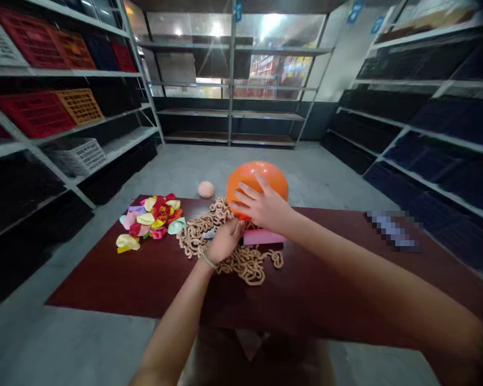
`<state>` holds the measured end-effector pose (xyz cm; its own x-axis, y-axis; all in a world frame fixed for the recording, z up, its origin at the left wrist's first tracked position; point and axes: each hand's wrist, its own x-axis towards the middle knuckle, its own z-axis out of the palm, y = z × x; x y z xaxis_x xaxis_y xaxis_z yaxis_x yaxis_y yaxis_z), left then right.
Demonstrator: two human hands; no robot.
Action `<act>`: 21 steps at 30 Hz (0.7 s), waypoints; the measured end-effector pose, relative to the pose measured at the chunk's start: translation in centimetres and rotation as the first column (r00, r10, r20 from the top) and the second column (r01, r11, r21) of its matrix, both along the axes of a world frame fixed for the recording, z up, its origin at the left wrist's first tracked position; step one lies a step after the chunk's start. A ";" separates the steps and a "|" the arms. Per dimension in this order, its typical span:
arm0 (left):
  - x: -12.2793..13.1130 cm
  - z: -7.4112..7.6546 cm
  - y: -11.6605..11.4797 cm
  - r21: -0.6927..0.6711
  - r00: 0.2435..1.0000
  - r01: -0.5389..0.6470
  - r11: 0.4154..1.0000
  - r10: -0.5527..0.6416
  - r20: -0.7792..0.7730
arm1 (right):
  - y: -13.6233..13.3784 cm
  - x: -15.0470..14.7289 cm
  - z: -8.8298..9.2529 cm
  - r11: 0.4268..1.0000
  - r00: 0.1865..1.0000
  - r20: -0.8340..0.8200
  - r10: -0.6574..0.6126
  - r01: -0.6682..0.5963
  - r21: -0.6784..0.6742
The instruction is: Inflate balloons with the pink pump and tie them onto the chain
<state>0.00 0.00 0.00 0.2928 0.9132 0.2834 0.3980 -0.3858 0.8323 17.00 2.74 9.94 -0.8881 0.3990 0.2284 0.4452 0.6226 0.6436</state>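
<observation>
An inflated orange balloon (261, 178) rests over the far side of a dark red table (145, 284). My right hand (263, 206) lies on the balloon's near side with its fingers spread. My left hand (225, 241) is curled just under the balloon, fingers pinched together at its base; what it grips is hidden. Beneath both hands spreads a tangle of beige cord or chain (245, 262). A pink flat box (263, 237) lies just right of my left hand.
A heap of colourful uninflated balloons (151, 220) lies at the table's left. A small peach balloon (206, 188) sits behind on the floor. Metal shelving with red, orange and white crates (36, 112) lines the left; dark shelves line the right and back.
</observation>
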 end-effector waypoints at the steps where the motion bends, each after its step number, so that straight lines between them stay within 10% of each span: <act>1: 0.0 0.1 0.0 -0.001 1.000 0.009 1.000 -0.009 0.011 | 0.0 0.3 0.2 1.000 1.000 -0.005 -0.021 0.021 0.015; 6: 0.4 0.3 -0.1 -0.096 0.961 0.074 0.993 -0.045 0.274 | -0.4 1.5 1.0 0.991 0.995 -0.034 -0.096 0.099 0.092; 12: 1.0 -0.1 0.3 -0.304 0.718 0.224 0.926 0.054 0.694 | -1.3 2.0 1.2 0.983 0.992 -0.065 -0.112 0.120 0.135; 21: 0.6 0.4 0.6 -0.369 0.696 0.199 0.908 0.134 0.706 | -1.0 1.3 0.9 0.997 0.988 -0.144 -0.048 0.057 0.054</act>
